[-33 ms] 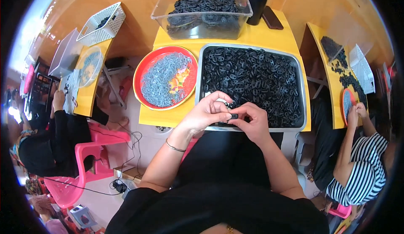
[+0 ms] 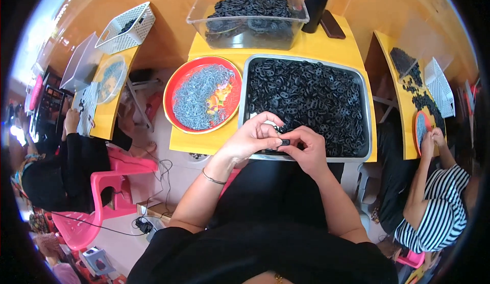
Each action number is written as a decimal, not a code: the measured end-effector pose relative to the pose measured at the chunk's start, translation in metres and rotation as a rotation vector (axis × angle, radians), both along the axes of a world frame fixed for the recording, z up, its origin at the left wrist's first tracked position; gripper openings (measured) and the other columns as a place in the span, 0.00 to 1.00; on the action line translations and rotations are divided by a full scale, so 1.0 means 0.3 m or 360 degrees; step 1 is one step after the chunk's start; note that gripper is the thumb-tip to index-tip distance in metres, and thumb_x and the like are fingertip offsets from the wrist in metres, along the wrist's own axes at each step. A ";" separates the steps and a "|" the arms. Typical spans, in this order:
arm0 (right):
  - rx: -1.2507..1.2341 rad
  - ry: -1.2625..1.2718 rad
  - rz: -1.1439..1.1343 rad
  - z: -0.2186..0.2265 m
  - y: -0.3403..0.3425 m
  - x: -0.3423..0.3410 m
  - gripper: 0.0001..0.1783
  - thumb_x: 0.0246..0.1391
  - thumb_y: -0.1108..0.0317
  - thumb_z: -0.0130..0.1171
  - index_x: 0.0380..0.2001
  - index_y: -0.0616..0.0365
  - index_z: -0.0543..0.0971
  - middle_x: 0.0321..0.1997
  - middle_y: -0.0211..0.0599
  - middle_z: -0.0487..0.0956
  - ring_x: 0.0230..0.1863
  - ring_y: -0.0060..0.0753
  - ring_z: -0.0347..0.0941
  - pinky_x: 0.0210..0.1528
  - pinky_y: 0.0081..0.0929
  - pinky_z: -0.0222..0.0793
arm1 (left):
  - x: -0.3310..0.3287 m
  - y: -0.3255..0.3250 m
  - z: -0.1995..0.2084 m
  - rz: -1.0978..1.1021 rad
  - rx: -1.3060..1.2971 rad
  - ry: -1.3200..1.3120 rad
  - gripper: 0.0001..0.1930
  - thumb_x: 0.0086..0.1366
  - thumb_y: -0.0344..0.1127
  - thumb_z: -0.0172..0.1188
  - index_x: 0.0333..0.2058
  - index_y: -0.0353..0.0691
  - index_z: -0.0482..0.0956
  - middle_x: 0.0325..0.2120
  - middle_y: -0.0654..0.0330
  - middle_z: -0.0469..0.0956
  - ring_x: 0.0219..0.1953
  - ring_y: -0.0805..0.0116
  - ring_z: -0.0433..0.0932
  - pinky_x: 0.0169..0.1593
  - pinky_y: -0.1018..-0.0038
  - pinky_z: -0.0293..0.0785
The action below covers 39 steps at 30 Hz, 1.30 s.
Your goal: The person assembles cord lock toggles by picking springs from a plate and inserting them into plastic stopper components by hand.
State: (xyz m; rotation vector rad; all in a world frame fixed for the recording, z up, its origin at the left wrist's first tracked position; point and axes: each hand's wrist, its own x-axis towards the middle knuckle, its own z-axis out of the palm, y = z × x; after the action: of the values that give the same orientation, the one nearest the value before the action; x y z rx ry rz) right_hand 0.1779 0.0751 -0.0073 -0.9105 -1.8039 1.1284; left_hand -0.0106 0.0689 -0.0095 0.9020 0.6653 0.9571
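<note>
Over the near edge of a metal tray [image 2: 347, 159], my left hand [image 2: 255, 140] and my right hand [image 2: 310, 148] meet fingertip to fingertip. Both pinch one small black plastic piece [image 2: 285, 142] between thumb and fingers. Its details are partly covered by the fingertips, and I cannot make out whether a metal bit is in the fingers too. Many black two-holed plastic pieces [image 2: 311, 90] fill the tray. On its left sits a red round plate [image 2: 233, 105] with a heap of small silvery bent metal pieces [image 2: 196, 97].
Behind the tray stands a clear plastic bin [image 2: 245, 41] of black parts, with a black cylindrical bottle [image 2: 316, 5] and a dark flat case [image 2: 332, 26] beside it. Co-workers sit at yellow tables on both sides. A pink chair [image 2: 102, 192] and cables [image 2: 163, 182] are at lower left.
The view has shifted very slightly. My hands keep the same pinch on the black plastic piece.
</note>
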 end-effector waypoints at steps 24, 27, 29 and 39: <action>-0.0193 0.0290 -0.0080 -0.024 0.003 -0.006 0.16 0.48 0.80 0.58 0.43 0.62 0.75 0.25 0.24 0.72 0.25 0.10 0.65 0.29 0.10 0.61 | -0.247 0.366 0.424 0.1084 0.1495 0.2011 0.08 0.59 0.35 0.58 0.33 0.36 0.79 0.27 0.53 0.79 0.29 0.60 0.79 0.34 0.68 0.74; -0.0160 0.0234 -0.0107 -0.014 0.000 -0.009 0.13 0.49 0.80 0.58 0.41 0.62 0.76 0.25 0.23 0.72 0.25 0.10 0.65 0.29 0.10 0.61 | -0.279 0.260 0.241 0.0677 0.1316 0.2386 0.07 0.54 0.34 0.57 0.28 0.37 0.79 0.25 0.49 0.76 0.30 0.52 0.77 0.35 0.62 0.73; -0.0150 0.0209 -0.0118 -0.012 0.000 -0.007 0.13 0.49 0.80 0.58 0.40 0.62 0.76 0.25 0.23 0.72 0.25 0.10 0.65 0.29 0.10 0.61 | -0.285 0.208 0.139 0.0543 0.1248 0.2518 0.07 0.54 0.33 0.57 0.28 0.38 0.79 0.25 0.48 0.76 0.30 0.51 0.77 0.35 0.62 0.73; -0.0104 0.0148 -0.0154 -0.006 -0.007 -0.010 0.11 0.48 0.79 0.59 0.38 0.62 0.77 0.25 0.23 0.72 0.25 0.10 0.65 0.27 0.10 0.62 | -0.250 0.129 -0.018 0.0603 0.1248 0.2618 0.05 0.52 0.33 0.59 0.27 0.40 0.80 0.26 0.51 0.74 0.29 0.52 0.76 0.34 0.62 0.74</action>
State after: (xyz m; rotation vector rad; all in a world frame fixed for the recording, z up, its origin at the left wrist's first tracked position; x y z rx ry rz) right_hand 0.1748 0.0729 -0.0092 -0.9576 -1.6392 1.1548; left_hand -0.0856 0.1077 -0.0150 2.3488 1.9447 0.5984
